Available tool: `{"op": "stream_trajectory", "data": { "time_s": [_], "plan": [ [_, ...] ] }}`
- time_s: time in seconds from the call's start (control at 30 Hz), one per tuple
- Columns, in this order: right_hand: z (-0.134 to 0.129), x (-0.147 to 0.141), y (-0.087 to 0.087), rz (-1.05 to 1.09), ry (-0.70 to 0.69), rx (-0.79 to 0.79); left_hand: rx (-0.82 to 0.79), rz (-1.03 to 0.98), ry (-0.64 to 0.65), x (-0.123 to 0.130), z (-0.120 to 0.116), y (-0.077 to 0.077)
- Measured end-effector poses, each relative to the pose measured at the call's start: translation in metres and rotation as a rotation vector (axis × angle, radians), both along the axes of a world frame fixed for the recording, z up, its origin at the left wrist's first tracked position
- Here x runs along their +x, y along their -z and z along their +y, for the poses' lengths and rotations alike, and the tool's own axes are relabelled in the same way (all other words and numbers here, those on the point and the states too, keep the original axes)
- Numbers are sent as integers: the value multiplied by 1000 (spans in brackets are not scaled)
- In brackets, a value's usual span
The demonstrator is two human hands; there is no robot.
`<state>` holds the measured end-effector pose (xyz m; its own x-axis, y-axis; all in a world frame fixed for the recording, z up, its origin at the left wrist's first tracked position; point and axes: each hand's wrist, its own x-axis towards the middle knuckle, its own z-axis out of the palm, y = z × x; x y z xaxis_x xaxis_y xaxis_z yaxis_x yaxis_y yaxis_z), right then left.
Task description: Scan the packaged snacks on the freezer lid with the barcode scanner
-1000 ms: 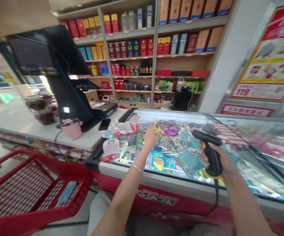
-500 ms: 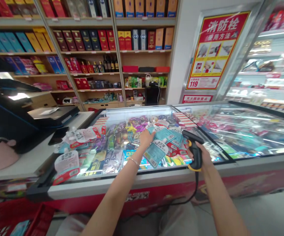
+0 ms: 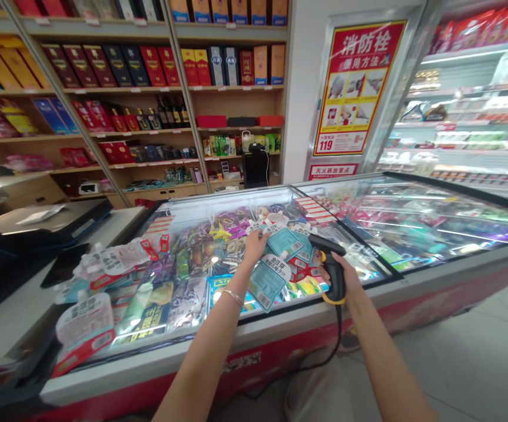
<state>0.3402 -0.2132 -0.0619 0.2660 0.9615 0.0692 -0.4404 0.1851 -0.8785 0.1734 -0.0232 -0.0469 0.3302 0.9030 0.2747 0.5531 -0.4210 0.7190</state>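
My left hand reaches over the glass-topped freezer, its fingers bent and closed at the left edge of a blue drink pouch. Exactly how the fingertips grip it is hard to see. Another blue pouch lies flat in front, and red-and-white pouches show beneath the group. A black-and-yellow barcode scanner is held in my right hand, fingers wrapped round its handle. Its head points left over the pouches, and its cable hangs down past the freezer's front.
More pouches are piled at the freezer's left end, with a red-and-white pouch nearer me. A counter with a dark phone-like slab adjoins on the left. Shelves of boxes stand behind; a chiller is at right.
My view has turned to the right, so the scene slides left. Both hands stay close to the same pouches, and the scanner remains in my right hand.
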Motion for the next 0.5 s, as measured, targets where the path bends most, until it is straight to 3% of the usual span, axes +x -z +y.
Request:
{"op": "stream_trajectory", "data": {
  "time_s": [0.07,0.13,0.3,0.5],
  "plan": [
    [-1,-3,-4,-35,14,0,59,-177,22,-4,-2,-3],
    [-2,-7,-11,-110,20,-18,133,-270,-49,-12,-2,-9],
    [-1,-18,-32,-302,-47,-55,243,-338,-273,-36,8,-28],
    [12,-30,-37,-387,-145,-45,318,-310,-380,-69,21,-39]
  ]
}}
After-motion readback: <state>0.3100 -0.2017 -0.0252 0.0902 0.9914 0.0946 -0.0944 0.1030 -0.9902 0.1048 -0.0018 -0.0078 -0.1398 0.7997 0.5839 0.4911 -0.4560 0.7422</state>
